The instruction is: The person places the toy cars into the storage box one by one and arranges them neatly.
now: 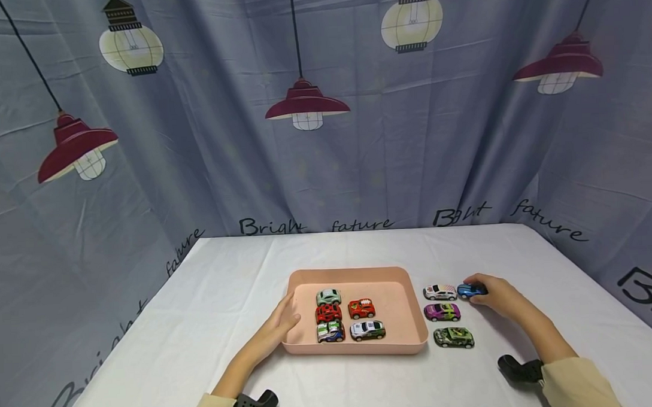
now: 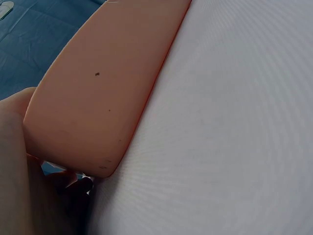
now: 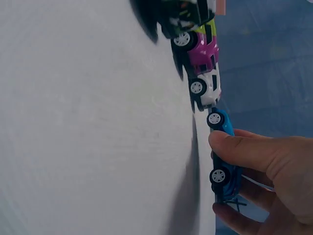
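Note:
My right hand (image 1: pixel 499 294) pinches a blue toy car (image 3: pixel 227 169) between thumb and fingers, right of the tray. In the head view, its front end is right beside a white patterned toy car (image 1: pixel 440 292). Nearer me, a purple toy car (image 1: pixel 442 312) and a green camouflage toy car (image 1: pixel 453 337) stand in the same column. My left hand (image 1: pixel 276 325) grips the left wall of a pink tray (image 1: pixel 358 348), thumb over the rim. Inside it are a mint car (image 1: pixel 328 297), two red cars (image 1: pixel 328 313) and two white patterned cars (image 1: pixel 367 330).
A white cloth (image 1: pixel 200 304) covers the table. Grey-blue curtains (image 1: pixel 357 166) printed with lamps hang behind and at both sides. A black wrist device (image 1: pixel 520 369) sits on my right wrist, another (image 1: pixel 256 405) on my left.

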A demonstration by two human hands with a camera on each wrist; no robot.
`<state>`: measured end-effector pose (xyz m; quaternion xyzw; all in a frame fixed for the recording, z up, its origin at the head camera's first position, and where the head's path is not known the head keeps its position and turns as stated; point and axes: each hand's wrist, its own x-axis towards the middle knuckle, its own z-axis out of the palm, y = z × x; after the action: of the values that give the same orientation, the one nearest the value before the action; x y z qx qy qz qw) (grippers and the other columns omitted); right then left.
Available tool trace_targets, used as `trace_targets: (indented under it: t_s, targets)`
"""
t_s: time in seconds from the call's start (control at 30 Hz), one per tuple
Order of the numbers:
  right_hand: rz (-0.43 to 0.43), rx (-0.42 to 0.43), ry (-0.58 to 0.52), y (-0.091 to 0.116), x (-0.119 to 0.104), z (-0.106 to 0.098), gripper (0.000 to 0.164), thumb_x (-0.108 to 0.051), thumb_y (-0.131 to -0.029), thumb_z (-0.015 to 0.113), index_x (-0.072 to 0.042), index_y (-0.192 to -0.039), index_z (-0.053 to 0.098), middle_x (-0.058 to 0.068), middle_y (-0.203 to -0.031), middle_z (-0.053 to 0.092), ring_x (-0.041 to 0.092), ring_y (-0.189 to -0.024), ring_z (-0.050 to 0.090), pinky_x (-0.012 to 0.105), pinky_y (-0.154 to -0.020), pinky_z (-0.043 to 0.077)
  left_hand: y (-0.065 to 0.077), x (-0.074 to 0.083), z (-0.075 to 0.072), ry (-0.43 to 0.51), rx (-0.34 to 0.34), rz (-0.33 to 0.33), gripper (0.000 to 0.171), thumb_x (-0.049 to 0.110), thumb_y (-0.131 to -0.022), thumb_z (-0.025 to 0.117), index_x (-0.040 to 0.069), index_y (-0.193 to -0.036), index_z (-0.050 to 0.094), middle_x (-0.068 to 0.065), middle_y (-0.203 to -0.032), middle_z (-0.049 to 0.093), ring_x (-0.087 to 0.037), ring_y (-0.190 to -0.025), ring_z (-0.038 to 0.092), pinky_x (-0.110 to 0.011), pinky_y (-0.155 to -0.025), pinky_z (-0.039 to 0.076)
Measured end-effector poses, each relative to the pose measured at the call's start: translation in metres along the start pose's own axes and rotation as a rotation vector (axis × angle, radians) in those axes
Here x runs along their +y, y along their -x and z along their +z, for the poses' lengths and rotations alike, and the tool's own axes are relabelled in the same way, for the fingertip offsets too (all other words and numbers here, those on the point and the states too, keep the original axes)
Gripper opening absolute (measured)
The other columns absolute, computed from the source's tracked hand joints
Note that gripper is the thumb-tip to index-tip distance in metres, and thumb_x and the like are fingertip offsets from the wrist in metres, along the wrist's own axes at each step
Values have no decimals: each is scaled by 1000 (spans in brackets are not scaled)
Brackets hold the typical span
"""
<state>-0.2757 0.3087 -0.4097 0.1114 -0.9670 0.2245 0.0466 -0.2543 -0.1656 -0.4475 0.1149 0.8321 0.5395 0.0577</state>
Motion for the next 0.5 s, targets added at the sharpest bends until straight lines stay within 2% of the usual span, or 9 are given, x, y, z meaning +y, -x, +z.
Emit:
trace_targets:
  t_s: [0.27,0.5]
  targets:
    - [-26,22,10,6,-15,-2,36,-8,-79,66,9,-110,58,31,-111,57,48,-105,50,57,-88,41,1,1,1,13,6,5,62,32,-92,48,19,-146,19,-15,-152,15,-39,-139,10,-64,-107,10]
    - [-86,66,16,9,-31,-4,37,-7,-79,66,8,-111,58,30,-110,58,47,-103,53,56,-86,43,1,1,0,12,3,7,62,32,-92,49,19,-146,19,-15,-152,15,-38,-139,10,-64,-107,11]
